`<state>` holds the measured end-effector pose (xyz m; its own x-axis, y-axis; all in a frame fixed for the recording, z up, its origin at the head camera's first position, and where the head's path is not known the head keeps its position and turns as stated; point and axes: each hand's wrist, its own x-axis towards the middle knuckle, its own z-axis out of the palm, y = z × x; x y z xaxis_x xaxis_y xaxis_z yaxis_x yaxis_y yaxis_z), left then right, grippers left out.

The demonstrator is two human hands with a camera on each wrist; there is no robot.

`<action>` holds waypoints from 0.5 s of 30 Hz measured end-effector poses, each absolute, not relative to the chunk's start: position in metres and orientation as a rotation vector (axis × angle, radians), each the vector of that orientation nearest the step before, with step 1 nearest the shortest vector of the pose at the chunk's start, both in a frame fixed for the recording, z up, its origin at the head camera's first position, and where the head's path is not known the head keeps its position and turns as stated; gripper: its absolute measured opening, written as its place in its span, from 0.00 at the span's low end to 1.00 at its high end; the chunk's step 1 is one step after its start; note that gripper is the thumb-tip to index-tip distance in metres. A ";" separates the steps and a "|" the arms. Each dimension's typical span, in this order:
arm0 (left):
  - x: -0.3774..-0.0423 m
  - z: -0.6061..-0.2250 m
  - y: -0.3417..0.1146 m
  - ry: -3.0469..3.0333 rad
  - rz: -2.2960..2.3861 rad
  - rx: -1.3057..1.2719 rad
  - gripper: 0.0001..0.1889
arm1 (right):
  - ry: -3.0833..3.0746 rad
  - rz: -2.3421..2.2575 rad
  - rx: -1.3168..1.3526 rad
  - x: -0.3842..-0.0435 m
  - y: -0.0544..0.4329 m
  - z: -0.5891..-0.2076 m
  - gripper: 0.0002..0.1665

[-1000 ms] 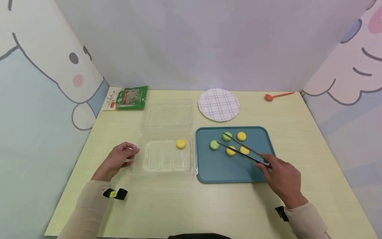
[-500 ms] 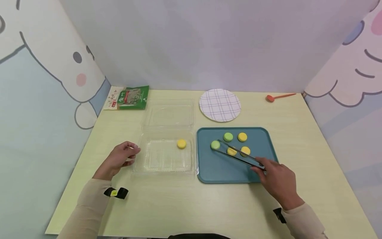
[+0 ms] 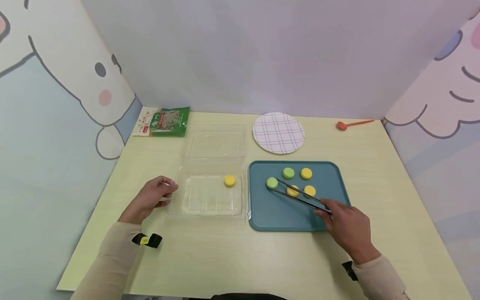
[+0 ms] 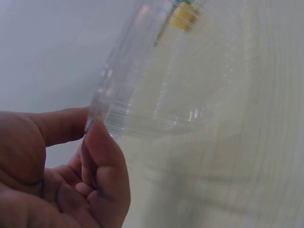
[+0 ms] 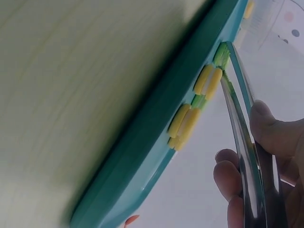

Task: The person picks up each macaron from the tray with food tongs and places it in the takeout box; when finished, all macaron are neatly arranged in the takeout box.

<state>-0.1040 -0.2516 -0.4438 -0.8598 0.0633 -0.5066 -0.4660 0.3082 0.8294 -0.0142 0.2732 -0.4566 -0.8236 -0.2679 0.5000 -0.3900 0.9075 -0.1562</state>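
Reaching over the blue tray [image 3: 277, 218] from its right edge, tongs [image 3: 300, 201] are held in the right hand [image 3: 348, 227] in the head view, their tips set around a green macaron [image 3: 271, 182] near the tray's left edge. Another green macaron [image 3: 288, 173] and three yellow macarons [image 3: 306, 173] are spread beside it. A lone yellow macaron [image 3: 230, 180] is held in the clear container [image 3: 206, 196], near its right edge. Along the table's [image 3: 210, 258] far edge are placed a package [image 3: 170, 121], a checked plate [image 3: 278, 133] and a red spoon [image 3: 342, 125].

In the left wrist view, the container's rim is pinched by the left hand [image 4: 71, 171].

In the right wrist view, the tongs are gripped with a narrow gap; whether both tips are touched by the macaron cannot be told.
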 end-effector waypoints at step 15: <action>-0.103 -0.443 -0.250 2.126 1.588 -0.357 0.13 | -2.518 0.312 0.486 -0.020 0.267 -0.437 0.40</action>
<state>-0.1034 -0.2499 -0.4428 -0.8606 0.0651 -0.5051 -0.4658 0.3005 0.8323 -0.0203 0.2667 -0.4370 -0.7827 -0.2754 0.5581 -0.4031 0.9076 -0.1176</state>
